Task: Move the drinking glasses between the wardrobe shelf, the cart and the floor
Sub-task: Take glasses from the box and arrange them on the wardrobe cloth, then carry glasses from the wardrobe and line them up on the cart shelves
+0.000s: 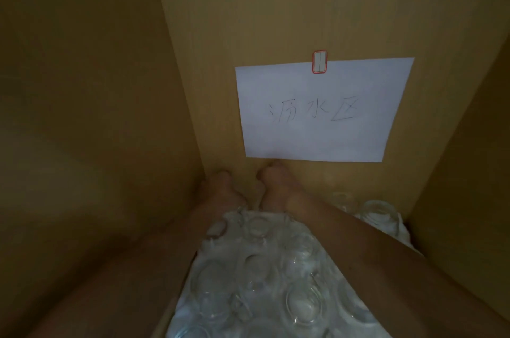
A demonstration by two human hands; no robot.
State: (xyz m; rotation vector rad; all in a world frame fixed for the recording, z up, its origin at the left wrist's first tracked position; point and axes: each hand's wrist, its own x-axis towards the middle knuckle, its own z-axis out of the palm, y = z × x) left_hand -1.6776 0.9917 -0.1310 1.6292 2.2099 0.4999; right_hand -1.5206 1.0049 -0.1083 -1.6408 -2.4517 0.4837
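Clear, round drinking glasses (265, 268) stand packed together on a white cloth (190, 307) on the wardrobe shelf, filling the view from centre to 6 o'clock; more glasses (378, 216) sit at 4 o'clock. Both bare forearms reach over them to the back corner. The left hand (220, 185) and right hand (276, 183) lie just beyond the farthest glasses, close together; their fingers are blurred and dim, so I cannot tell their grip. At 1 o'clock, a white paper sign (323, 111) with handwriting is stickered to the smooth tan wooden back panel (276, 6).
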